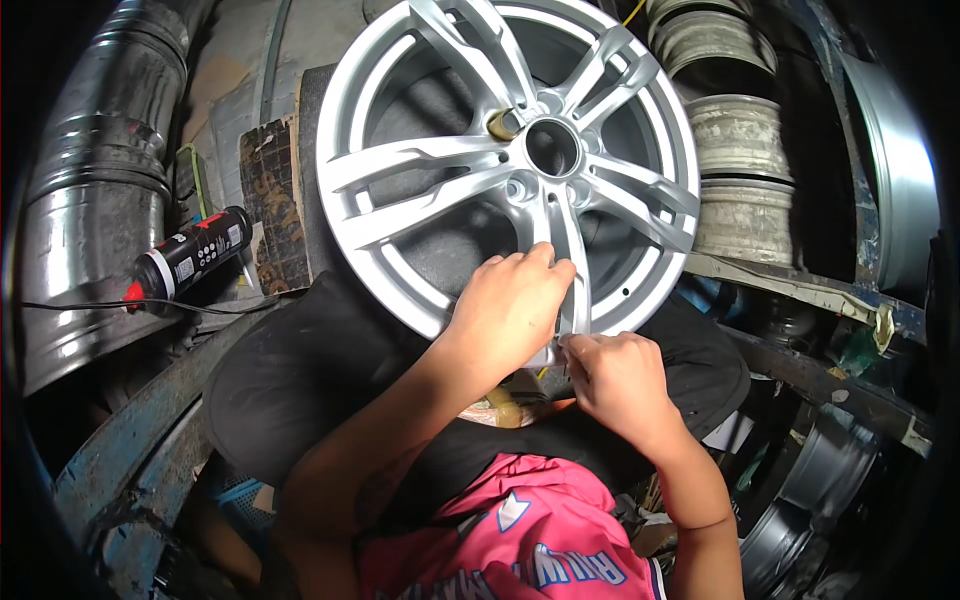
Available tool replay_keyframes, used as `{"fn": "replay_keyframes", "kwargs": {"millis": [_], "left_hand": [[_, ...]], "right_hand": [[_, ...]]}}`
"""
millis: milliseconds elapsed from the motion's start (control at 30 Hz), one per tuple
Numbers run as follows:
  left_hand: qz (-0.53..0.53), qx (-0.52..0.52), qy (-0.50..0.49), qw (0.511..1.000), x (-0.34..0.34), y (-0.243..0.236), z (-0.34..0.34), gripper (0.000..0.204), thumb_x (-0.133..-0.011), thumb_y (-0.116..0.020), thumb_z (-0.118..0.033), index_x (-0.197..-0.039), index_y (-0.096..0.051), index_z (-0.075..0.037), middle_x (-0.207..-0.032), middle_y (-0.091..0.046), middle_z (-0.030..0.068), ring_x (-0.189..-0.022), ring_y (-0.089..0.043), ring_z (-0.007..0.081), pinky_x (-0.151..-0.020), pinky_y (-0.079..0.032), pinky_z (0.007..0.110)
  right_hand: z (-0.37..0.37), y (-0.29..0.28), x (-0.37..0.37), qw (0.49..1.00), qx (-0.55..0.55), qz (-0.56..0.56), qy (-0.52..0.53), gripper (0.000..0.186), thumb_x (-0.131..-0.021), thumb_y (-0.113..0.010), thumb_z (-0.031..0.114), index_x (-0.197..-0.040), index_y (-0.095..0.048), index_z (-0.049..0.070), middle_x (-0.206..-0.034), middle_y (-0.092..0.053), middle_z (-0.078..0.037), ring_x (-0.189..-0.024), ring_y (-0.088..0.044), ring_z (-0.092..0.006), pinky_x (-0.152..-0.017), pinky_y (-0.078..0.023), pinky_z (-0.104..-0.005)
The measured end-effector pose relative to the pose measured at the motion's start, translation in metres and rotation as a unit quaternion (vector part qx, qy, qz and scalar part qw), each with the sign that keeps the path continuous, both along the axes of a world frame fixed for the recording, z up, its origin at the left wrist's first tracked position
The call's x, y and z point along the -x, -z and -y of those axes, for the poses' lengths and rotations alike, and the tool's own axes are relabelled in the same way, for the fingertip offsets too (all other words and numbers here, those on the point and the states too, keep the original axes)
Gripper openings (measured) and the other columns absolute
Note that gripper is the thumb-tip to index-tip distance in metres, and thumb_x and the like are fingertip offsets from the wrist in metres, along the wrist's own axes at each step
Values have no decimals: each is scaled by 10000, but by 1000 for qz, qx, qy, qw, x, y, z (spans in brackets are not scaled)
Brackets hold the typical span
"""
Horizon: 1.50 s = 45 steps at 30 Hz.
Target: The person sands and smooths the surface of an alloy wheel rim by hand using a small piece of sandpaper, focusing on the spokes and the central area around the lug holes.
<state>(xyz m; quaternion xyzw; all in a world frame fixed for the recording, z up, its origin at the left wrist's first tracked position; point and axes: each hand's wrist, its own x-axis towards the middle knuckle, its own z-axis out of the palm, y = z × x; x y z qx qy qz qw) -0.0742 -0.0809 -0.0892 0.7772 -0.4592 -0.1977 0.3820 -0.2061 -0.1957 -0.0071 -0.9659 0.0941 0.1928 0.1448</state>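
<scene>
A silver alloy wheel (430,165) with twin spokes lies tilted over my lap, its hub hole near the middle. My left hand (510,305) is closed over the lower spoke, its fingers curled against the metal. Just right of it, at the wheel's near edge, my right hand (622,378) is pinched closed at the foot of that spoke. Whatever sits between its fingertips is too small or hidden to name. A small tan cylindrical piece (503,124) sits beside the hub, at the upper left.
On the left, a black spray can (195,255) with a red cap lies near shiny metal cylinders (95,200). A worn brown block (272,205) stands beside the wheel. Stacked dull rims (742,220) are on the right, above a metal rail (800,285). More rims (830,465) lie lower right.
</scene>
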Motion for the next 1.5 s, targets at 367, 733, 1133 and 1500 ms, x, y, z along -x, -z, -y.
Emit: {"fn": "replay_keyframes", "kwargs": {"millis": [367, 733, 1133, 1500], "left_hand": [[7, -6, 3, 1000, 1, -3, -1, 122, -927, -640, -87, -1030, -699, -57, -940, -647, 164, -853, -706, 378, -749, -566, 504], [15, -8, 19, 1000, 0, -4, -5, 132, -919, -650, -75, -1041, -697, -60, -957, -630, 167, -852, -693, 382, -766, -550, 504], [8, -8, 28, 1000, -1, -5, -2, 142, -938, -642, -83, -1063, -704, -57, -945, -612, 175, -859, -677, 394, -749, -535, 516], [16, 3, 19, 1000, 0, -4, -2, 135, -934, -646, -78, -1056, -701, -61, -935, -611, 171, -842, -677, 394, -735, -535, 513]], "right_hand": [[-1, 10, 8, 998, -26, 43, 29, 128, -857, -723, 145, -953, -723, 61, -748, -706, -144, -653, -683, -371, -636, -548, -459], [12, -1, 8, 999, -28, 19, -6, 136, -885, -698, 147, -990, -735, 71, -780, -719, -143, -708, -712, -347, -636, -551, -447], [16, 7, 15, 997, -63, 38, 7, 137, -874, -692, 131, -994, -744, 88, -755, -709, -115, -700, -701, -332, -674, -555, -455], [-2, 5, 7, 996, 2, 72, -45, 69, -794, -645, 95, -861, -651, 81, -713, -636, -71, -705, -681, -282, -673, -506, -408]]}}
